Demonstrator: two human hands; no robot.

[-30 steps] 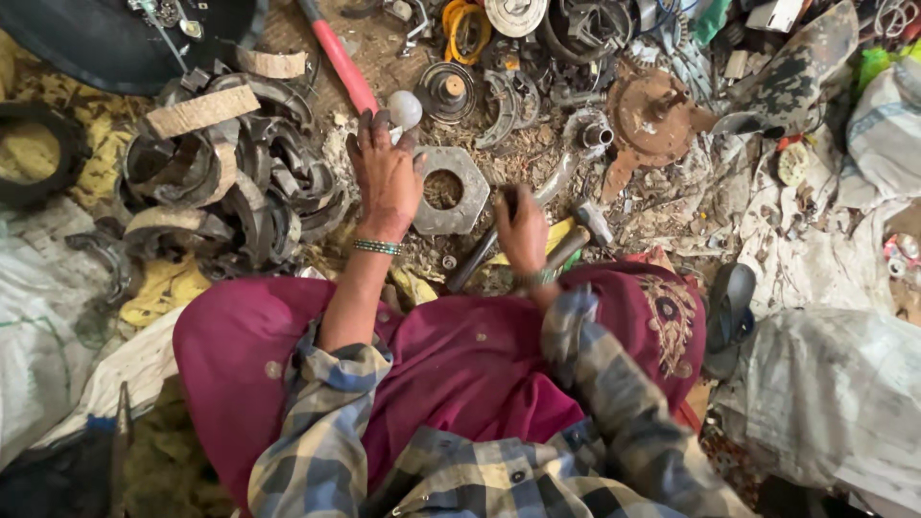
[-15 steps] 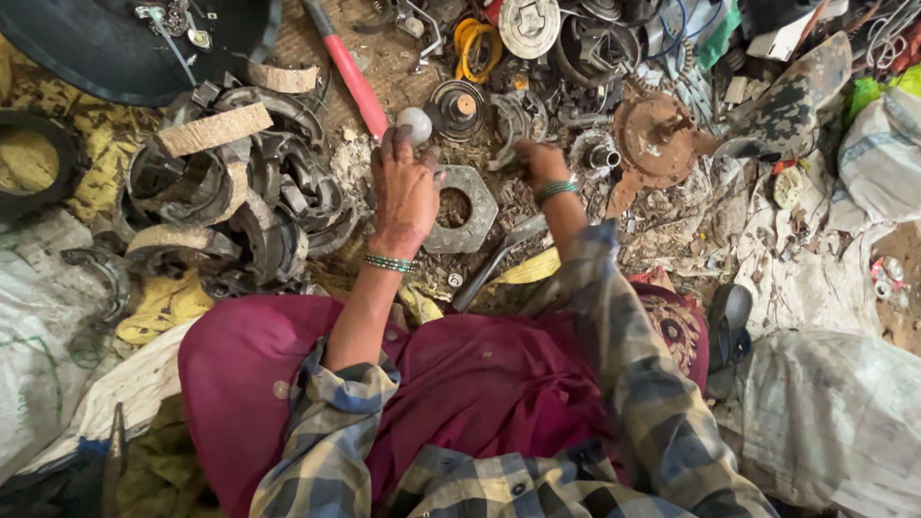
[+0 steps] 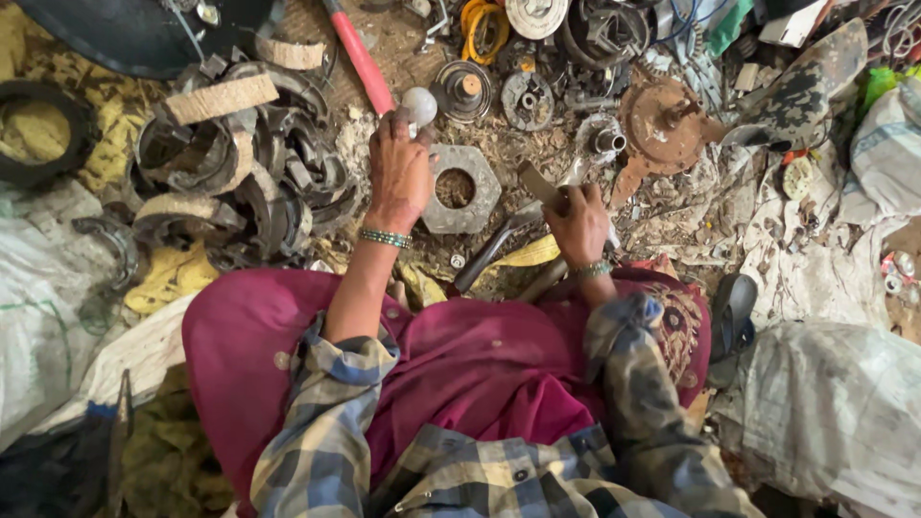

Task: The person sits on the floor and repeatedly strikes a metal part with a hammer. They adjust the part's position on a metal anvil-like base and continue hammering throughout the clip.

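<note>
Gripping: left hand [image 3: 398, 177] closes its fingers on a pale round knob [image 3: 418, 104], beside the red handle [image 3: 360, 59].
Right hand [image 3: 578, 223]: fingers curled tight round a curved brake shoe [image 3: 539, 182], lifted over the littered floor.
Between hands: grey hexagonal plate [image 3: 459, 189] with a round hole, flat on the ground.
Below plate: dark bar [image 3: 489, 249].
Left side: pile of brake shoes [image 3: 235, 173].
Right side: rusty disc [image 3: 662, 125].

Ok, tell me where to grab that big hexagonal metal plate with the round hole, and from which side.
Probably grip the hexagonal plate by its near rim, the edge toward the person, pinching through the centre hole. It lies flat on the littered ground, so only the hole gives the fingers a way under. The left hand covers its left edge and the right hand sits to its right with a metal piece.
</note>
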